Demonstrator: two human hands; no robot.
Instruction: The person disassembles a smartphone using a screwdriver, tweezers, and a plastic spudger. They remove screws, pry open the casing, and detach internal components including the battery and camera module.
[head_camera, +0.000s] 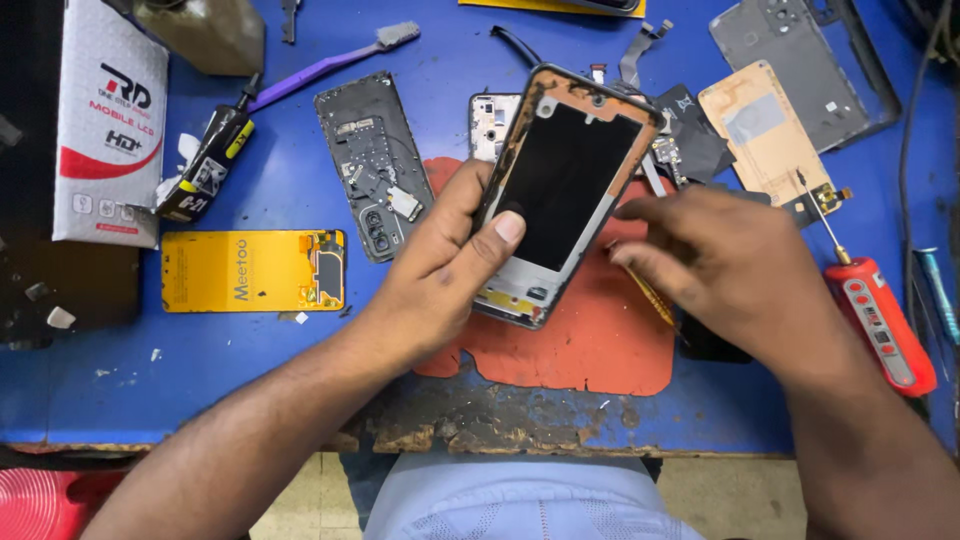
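Lap: pale blue clothing (520, 495) sits closest, right under the worn front edge of the blue table (250, 360).
Left hand: left hand (440, 265) is wrapped round a phone frame (560, 190), thumb pressed on its dark inner panel, holding it tilted up above the table.
Phone frame: stripped down, orange-rimmed, no screen or back fitted; it hovers over the red mat (580, 340).
Right hand: right hand (730, 270) is pinched on a thin yellowish tool (655, 298), its tip angled down toward the mat, just beside the frame's lower right edge and not clearly touching it.
Already apart: a dark board-laden frame (375, 165) lies left of centre, a yellow battery panel (252, 270) further left, a grey back cover (790, 60) and a tan panel (765, 125) at top right.
Tools at rest: red-handled screwdriver (875, 315) to the right, purple toothbrush (330, 62) and a small black glue tube (210, 165) at upper left, beside a white parts box (108, 120).
Progress, as I read it: teardown looks well along, with parts spread everywhere; nothing looks rejoined.
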